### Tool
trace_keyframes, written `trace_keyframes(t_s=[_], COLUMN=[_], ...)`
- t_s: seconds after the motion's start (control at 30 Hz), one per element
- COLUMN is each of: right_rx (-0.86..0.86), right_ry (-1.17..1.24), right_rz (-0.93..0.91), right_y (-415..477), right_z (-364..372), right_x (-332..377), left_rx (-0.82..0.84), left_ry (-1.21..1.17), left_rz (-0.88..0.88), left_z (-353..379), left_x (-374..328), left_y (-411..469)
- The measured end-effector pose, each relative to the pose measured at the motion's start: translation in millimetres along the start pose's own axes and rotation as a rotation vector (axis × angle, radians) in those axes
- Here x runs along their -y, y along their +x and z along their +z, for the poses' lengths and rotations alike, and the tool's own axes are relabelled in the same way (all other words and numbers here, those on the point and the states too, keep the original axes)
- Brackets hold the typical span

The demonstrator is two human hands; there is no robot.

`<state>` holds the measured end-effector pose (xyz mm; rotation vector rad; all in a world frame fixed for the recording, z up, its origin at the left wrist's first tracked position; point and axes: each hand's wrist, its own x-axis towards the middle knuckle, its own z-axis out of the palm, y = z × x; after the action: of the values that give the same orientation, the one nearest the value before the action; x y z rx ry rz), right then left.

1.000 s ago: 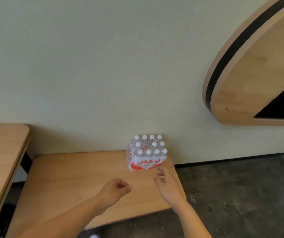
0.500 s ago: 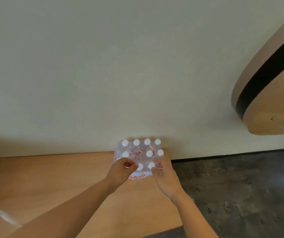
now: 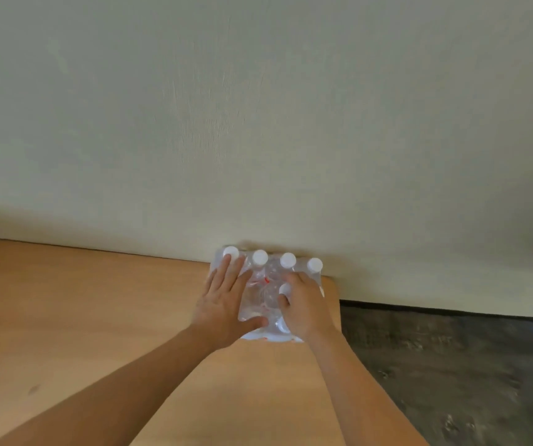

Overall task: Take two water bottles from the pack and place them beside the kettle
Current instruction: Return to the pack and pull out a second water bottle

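Note:
A shrink-wrapped pack of water bottles (image 3: 266, 284) with white caps stands at the back right corner of a low wooden bench (image 3: 97, 317), against the wall. My left hand (image 3: 226, 304) lies flat on the pack's left side, fingers spread, thumb along its front. My right hand (image 3: 302, 305) is curled over the pack's right side, fingers closed around a white-capped bottle (image 3: 285, 289) in the middle row. The back row's caps show above both hands. No kettle is in view.
A pale wall (image 3: 258, 123) rises directly behind the pack. Dark stone-look floor (image 3: 451, 365) lies to the right of the bench, past its right edge. The bench top stretches away to the left.
I have moved closer and the view has dropped onto the pack. My left hand went from a fist to flat on the pack. My right hand has curled around a bottle.

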<state>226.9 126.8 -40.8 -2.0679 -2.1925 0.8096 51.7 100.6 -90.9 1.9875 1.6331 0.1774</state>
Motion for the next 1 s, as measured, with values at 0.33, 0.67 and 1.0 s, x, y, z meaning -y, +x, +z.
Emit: trace_keyframes(t_s=[0.33, 0.67, 1.0], right_rx=[0.109, -0.037, -0.265], right_ry=[-0.345, -0.420, -0.150], right_rz=[-0.170, -0.339, -0.426], right_y=[16, -4, -71], right_z=[5, -30, -166], right_x=[-11, 3, 109], left_rx=[-0.178, 0.030, -0.117], left_ry=[0.102, 0.227, -0.465], left_rz=[0.021, -0.054, -0.155], left_z=[18, 14, -82], left_x=[-1, -9, -51], left_y=[-3, -9, -24])
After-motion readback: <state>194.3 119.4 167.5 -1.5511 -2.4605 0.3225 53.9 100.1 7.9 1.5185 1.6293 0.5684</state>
